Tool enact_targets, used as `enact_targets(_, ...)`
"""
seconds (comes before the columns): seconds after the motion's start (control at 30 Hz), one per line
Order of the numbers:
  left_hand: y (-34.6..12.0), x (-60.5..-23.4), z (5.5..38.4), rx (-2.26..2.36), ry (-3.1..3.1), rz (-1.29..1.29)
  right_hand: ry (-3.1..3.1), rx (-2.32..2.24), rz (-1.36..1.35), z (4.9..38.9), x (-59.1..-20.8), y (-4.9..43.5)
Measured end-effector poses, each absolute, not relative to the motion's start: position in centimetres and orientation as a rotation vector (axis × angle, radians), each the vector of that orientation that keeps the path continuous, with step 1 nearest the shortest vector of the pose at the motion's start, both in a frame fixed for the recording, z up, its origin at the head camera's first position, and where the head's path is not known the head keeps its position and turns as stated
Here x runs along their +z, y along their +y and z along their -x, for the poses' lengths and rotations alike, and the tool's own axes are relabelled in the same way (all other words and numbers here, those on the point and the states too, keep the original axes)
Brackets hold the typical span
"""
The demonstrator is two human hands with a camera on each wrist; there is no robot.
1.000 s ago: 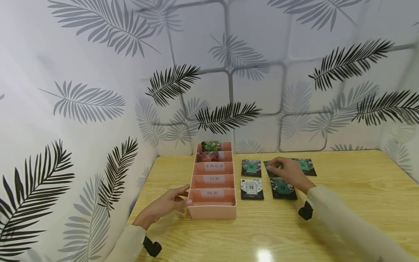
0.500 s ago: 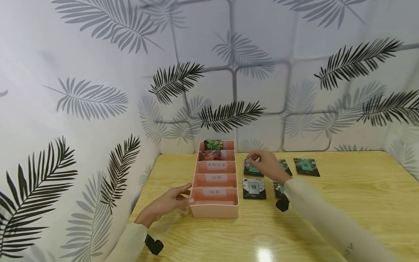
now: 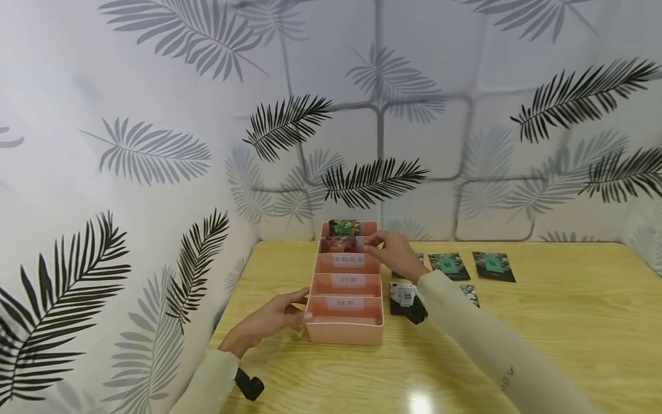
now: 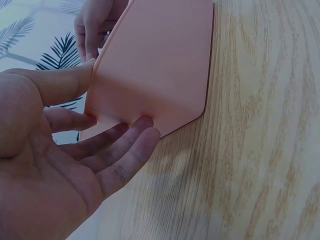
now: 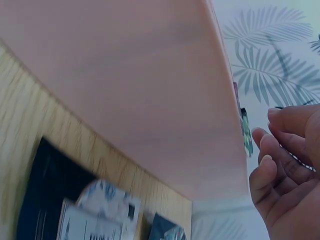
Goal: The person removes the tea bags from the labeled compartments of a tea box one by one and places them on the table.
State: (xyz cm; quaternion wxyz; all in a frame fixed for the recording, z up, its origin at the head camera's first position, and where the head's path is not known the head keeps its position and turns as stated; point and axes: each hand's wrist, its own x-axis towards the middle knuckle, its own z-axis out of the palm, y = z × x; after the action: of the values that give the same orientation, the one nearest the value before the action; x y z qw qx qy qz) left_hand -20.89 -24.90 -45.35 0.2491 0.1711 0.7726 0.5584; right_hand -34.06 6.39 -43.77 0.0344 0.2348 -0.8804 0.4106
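A long pink divided box [image 3: 345, 334] stands on the table, with labels in Chinese characters on several compartments. My left hand [image 3: 274, 317] rests against its near left side. In the left wrist view, the extended fingertips and thumb of the left hand [image 4: 65, 145] touch the outer wall and rim. My right hand [image 3: 397, 253] hovers at the box's right rim, by the compartment with red sachets [image 3: 338, 245]. In the right wrist view, the right hand [image 5: 292, 167] has loosely bent fingers and nothing visible between them. Green sachets [image 3: 343, 227] sit in the farthest compartment.
Right of the box lie dark tea sachets with green labels, one [image 3: 449, 265] in the middle and another [image 3: 493, 265] farther right. A white-and-black sachet [image 3: 402, 294] lies nearer, partly behind the right sleeve. Another sachet [image 3: 470, 294] is mostly covered by that sleeve. A patterned wall stands behind.
My right hand has moved left from above the sachets on the table to the box's right rim. The sachets stay in place. The left hand keeps its place at the box.
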Motion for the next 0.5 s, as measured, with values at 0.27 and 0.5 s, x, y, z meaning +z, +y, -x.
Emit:
enact_targets(0.27,-25.0,-45.4,21.1,1.537,2.099,-0.486,-2.735,1.294,-0.689,35.3,-43.7,4.0)
enact_targets(0.5,-25.1,-45.7,21.0,1.556,2.080,-0.480,-2.818,1.191,-0.607,36.1,-43.9,2.9)
